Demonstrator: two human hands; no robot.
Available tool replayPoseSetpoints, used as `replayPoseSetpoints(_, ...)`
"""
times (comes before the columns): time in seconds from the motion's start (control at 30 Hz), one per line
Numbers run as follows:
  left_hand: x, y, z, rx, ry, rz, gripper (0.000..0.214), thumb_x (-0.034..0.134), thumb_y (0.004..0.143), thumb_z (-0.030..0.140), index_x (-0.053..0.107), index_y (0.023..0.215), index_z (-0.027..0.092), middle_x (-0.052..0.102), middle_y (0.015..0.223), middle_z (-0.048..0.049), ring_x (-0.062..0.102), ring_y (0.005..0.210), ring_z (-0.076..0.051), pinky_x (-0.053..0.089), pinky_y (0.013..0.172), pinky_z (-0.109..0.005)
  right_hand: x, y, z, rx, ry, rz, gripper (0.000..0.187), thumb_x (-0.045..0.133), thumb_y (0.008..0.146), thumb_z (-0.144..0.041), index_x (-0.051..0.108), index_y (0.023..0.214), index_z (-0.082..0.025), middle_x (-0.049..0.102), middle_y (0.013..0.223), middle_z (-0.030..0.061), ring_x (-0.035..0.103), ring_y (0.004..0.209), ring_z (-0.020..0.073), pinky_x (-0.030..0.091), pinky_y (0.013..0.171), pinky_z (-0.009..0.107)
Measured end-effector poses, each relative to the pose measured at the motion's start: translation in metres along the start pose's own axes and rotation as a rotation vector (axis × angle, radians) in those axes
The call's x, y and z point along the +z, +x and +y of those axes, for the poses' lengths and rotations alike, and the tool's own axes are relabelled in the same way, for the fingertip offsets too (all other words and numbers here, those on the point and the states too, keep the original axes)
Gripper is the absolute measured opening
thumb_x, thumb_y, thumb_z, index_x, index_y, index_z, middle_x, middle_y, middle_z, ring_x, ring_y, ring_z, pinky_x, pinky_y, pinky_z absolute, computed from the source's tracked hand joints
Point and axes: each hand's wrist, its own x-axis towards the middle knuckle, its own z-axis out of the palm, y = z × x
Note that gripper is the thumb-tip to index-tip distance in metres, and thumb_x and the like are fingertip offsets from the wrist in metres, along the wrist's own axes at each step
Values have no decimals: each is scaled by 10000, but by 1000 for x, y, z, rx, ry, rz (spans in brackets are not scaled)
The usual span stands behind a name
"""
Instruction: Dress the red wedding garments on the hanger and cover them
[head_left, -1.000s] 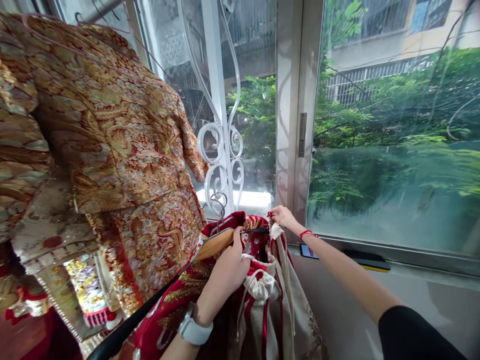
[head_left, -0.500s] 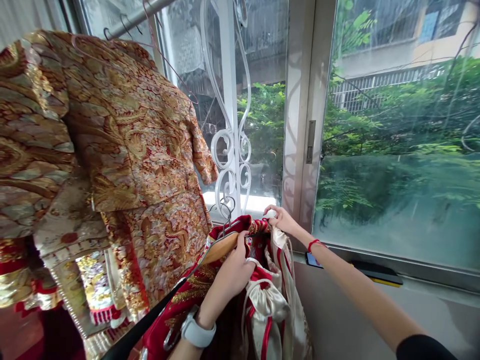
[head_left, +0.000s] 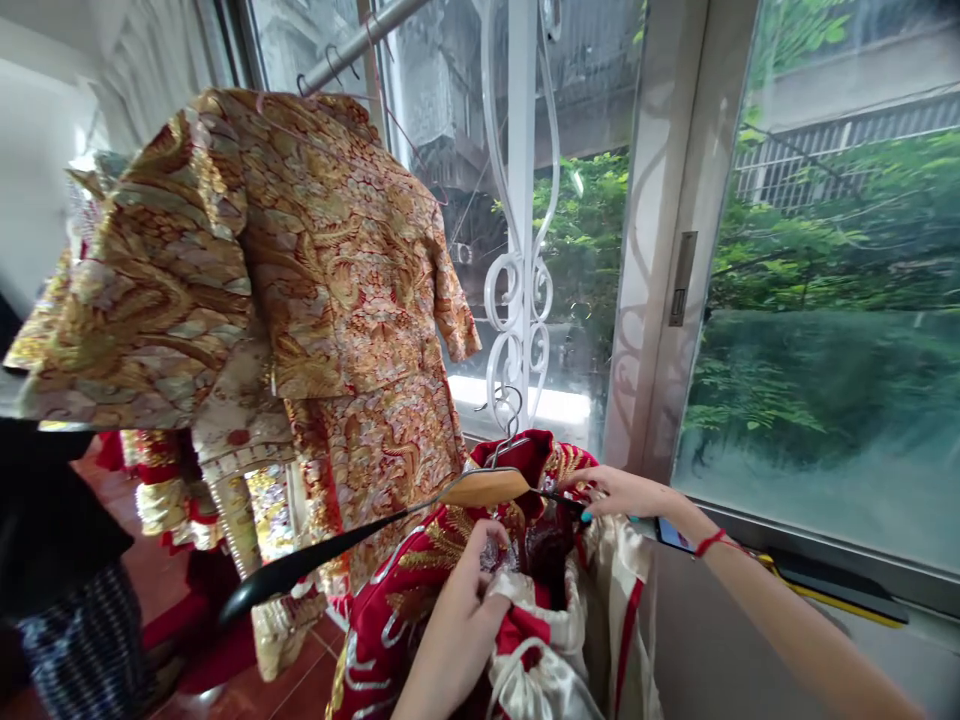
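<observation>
A red jacket (head_left: 420, 570) with gold and silver embroidery hangs low before me. Across its collar lies a clothes hanger (head_left: 480, 488) with a wooden middle and black arms; its left arm sticks out beyond the jacket. My left hand (head_left: 465, 620) is closed, fingers curled at the jacket's front opening beside a cream drawstring pouch (head_left: 551, 685). Bent over the hanger's right arm, at the jacket's shoulder, are the fingers of my right hand (head_left: 622, 495). More cream cloth (head_left: 611, 560) with a red ribbon hangs below that hand. The fingertips of my left hand are partly hidden.
Gold patterned garments (head_left: 352, 270) hang from a metal rail (head_left: 360, 45) on the left. A white scrolled window grille (head_left: 521, 220) stands behind the jacket. A black and yellow object (head_left: 832, 590) lies on the sill. Someone's dark clothing (head_left: 60, 530) shows at lower left.
The view has turned left. My left hand has moved down from the hanger's wooden middle to the jacket front. My right hand has shifted onto the hanger's right arm, and the left arm has swung up.
</observation>
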Motion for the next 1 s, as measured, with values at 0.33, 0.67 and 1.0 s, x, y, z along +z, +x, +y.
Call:
replayPoseSetpoints(0.33, -38, -77, -20, -74, -97, 122, 170, 484, 733, 236, 388, 872, 238, 428, 729, 57, 377, 651, -117, 313, 610, -236, 76, -10, 1, 207, -209, 246, 574, 587, 728, -131, 589, 1301, -141, 610, 1327, 150, 551, 1246, 305, 410, 1054, 439)
replayPoseSetpoints(0.67, -86, -137, 0, -157, 585, -333, 375, 360, 793, 78, 701, 890, 200, 700, 967, -34, 597, 923, -187, 423, 898, -295, 85, -74, -22, 215, -271, 198, 604, 486, 696, -125, 616, 1285, -160, 659, 1269, 93, 639, 1140, 263, 498, 970, 353)
replayPoseSetpoints(1.0, -25, -143, -134, -529, 1085, -69, 730, 480, 704, 27, 516, 1383, 294, 615, 1306, -114, 643, 1099, -285, 485, 979, -417, 105, -90, -57, 174, -323, 231, 469, 506, 707, -170, 712, 1127, -209, 739, 1076, 94, 691, 1016, 269, 553, 840, 316)
